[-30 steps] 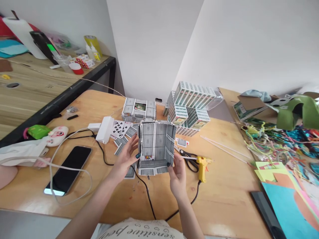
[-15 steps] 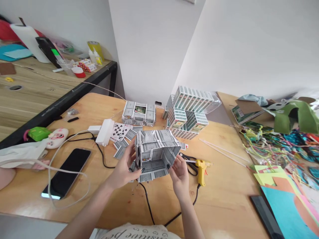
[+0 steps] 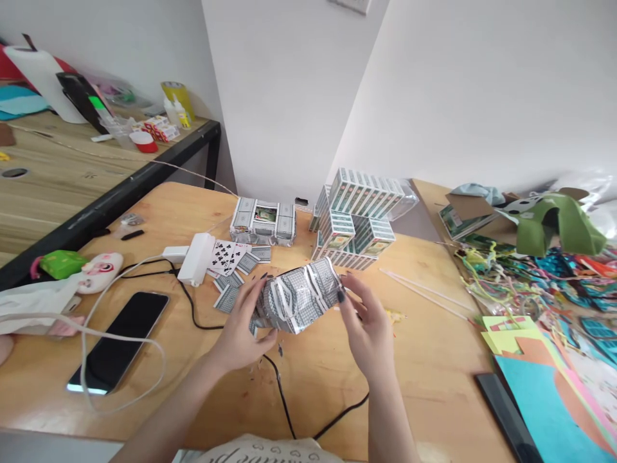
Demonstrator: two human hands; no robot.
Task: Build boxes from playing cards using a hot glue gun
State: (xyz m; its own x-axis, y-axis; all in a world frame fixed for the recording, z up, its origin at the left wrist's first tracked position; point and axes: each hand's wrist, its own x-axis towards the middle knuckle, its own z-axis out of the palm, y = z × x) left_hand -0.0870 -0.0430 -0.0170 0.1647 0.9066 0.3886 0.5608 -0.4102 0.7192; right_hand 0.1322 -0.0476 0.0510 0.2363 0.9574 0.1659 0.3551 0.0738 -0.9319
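Above the front of the table I hold a box made of playing cards [image 3: 301,296], tilted so that a patterned grey face shows and its hollow inside is hidden. My left hand [image 3: 245,325] grips its left end, fingers behind and thumb below. At the right end, my right hand [image 3: 369,321] pinches the edge between thumb and fingers. Behind the box lie loose playing cards [image 3: 225,256], some face up and some face down. Farther back stands another card-covered block [image 3: 263,222]. My right hand mostly covers a yellow glue gun [image 3: 396,315].
A stack of card boxes [image 3: 357,218] stands at the back. On the left lie a phone [image 3: 118,341], a white power strip [image 3: 196,259] and cables. Two glue sticks [image 3: 424,292] rest to the right, near coloured paper [image 3: 535,399] and tangled cords [image 3: 506,276].
The box has been turned in my hands, so its open hollow side no longer shows. My right hand has moved slightly right, now covering the scissors and most of the glue gun.
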